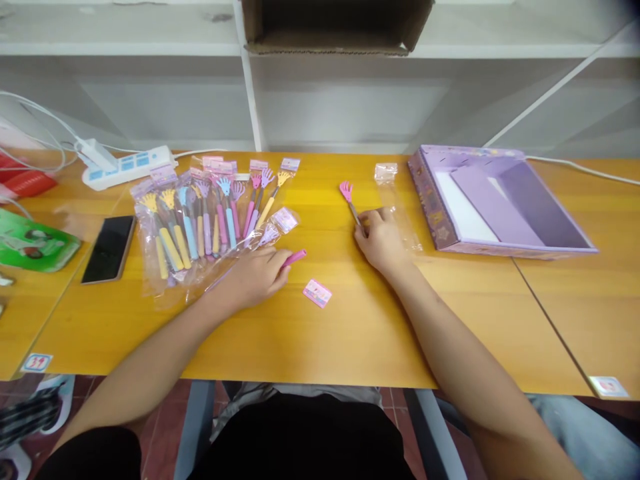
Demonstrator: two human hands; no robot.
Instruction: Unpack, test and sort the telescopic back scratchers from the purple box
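My left hand (260,275) is closed around a pink tube-like handle (295,258), whose end sticks out past the fingers. Between the thumb and fingers of my right hand (383,241) is the metal rod of a small back scratcher with a pink hand-shaped head (346,191). A clear plastic bag (395,200) lies flat behind and beside my right hand. On the table between the hands rests a small pink printed card (317,293). Several bagged back scratchers (200,220) with yellow, blue, purple and pink handles are heaped beyond my left hand.
At the right stands an open purple box (430,200). A black phone (109,250), a white power strip (130,168) and a green packet (35,243) are at the left. A cardboard box (330,50) sits on the shelf (150,30) above the table (350,347).
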